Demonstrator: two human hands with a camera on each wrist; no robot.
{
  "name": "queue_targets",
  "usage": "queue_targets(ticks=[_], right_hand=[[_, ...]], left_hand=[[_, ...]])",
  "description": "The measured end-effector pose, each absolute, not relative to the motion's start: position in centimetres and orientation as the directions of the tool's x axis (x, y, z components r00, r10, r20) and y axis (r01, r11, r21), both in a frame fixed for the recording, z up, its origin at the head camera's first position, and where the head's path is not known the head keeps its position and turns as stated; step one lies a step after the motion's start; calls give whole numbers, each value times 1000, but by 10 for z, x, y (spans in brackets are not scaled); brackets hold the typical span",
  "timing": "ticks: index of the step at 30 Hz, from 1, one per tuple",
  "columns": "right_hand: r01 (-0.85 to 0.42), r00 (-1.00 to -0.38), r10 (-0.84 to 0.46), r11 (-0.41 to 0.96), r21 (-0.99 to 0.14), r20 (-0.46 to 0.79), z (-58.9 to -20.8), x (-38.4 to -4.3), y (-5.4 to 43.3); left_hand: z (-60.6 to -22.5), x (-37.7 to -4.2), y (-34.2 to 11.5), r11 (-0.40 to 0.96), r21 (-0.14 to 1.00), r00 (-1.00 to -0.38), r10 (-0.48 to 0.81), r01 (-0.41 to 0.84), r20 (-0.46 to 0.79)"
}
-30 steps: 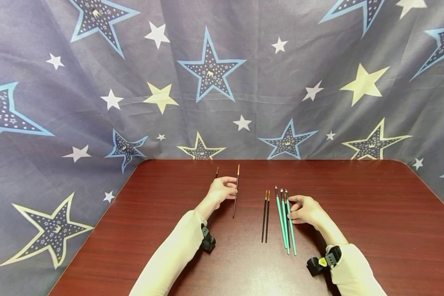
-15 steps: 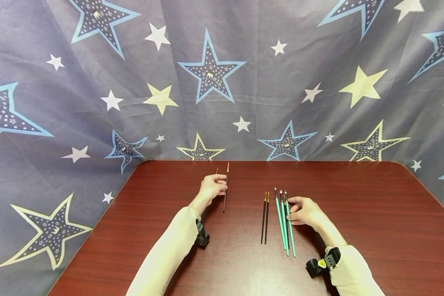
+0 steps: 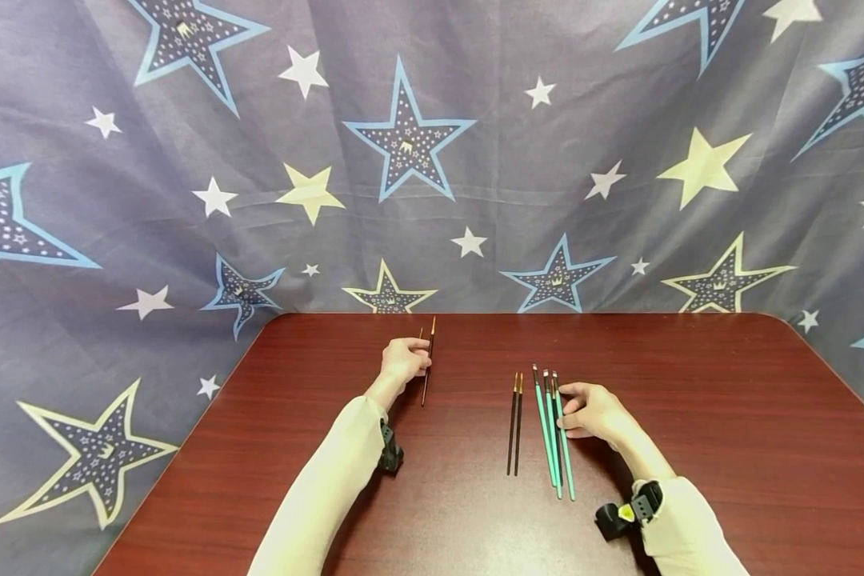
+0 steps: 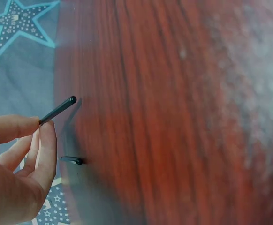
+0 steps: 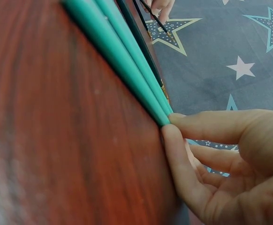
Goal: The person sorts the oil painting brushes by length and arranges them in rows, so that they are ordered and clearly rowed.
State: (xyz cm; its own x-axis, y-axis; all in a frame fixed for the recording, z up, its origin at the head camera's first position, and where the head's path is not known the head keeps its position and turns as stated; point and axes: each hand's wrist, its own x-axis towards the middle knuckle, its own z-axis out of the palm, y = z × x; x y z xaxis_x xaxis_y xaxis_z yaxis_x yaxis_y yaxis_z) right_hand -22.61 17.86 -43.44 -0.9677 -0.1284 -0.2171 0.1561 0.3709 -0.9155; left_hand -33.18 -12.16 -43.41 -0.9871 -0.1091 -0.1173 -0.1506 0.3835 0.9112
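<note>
My left hand (image 3: 406, 360) pinches a thin dark paintbrush (image 3: 427, 376) between thumb and fingers, its tip pointing to the back of the table. In the left wrist view the dark handle end of that brush juts past the fingertips, above the table. A second dark paintbrush (image 4: 72, 160) lies beside the left hand, which hides most of it. On the right, my right hand (image 3: 592, 412) pinches the rightmost teal paintbrush (image 3: 567, 472), one of a close group with other teal brushes (image 3: 545, 424) and a black-handled one.
Two dark paintbrushes (image 3: 515, 432) lie side by side just left of the teal group. Everything rests on a reddish-brown table (image 3: 727, 416). A grey curtain (image 3: 432, 216) with stars hangs behind the table's far edge.
The left hand has carried its dark paintbrush leftward, closer to the brush lying beside it. My right hand and the teal group have stayed where they were.
</note>
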Motion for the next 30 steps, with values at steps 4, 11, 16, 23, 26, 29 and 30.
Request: queue_targets(ticks=[4,11,16,23,26,29,30], right_hand=[[163,-968,-120,374,-913,-222,-435,-228,179],[164,-968,-119,374,-913,-222,-436,-228,179],[164,-967,-119,377,-912,-223,-435,-227,179],[165,-968,-117,373,-913,-223,-435,-227,179],[161,-968,-121,374,-913,-220,-436,-228,179],[156,-968,-125,369,-916,-216,-436,-228,179],[154,-969,-128,366,-918,-214,-436,-228,179]], left_hand=[[-434,-335,-121,423,892,-984,-138,-161,-113],[-433,-337,-121,487,854,-978,-181,-184,-108],[-433,-338,-121,540,818,-976,-185,-196,-111],[-431,-338,-121,631,752,-978,-187,-192,-92],[-432,-338,-121,669,722,-980,-187,-175,-65],[-432,-338,-120,698,697,-981,-186,-165,-46],[-431,-338,-120,704,691,-982,-186,-163,-42]])
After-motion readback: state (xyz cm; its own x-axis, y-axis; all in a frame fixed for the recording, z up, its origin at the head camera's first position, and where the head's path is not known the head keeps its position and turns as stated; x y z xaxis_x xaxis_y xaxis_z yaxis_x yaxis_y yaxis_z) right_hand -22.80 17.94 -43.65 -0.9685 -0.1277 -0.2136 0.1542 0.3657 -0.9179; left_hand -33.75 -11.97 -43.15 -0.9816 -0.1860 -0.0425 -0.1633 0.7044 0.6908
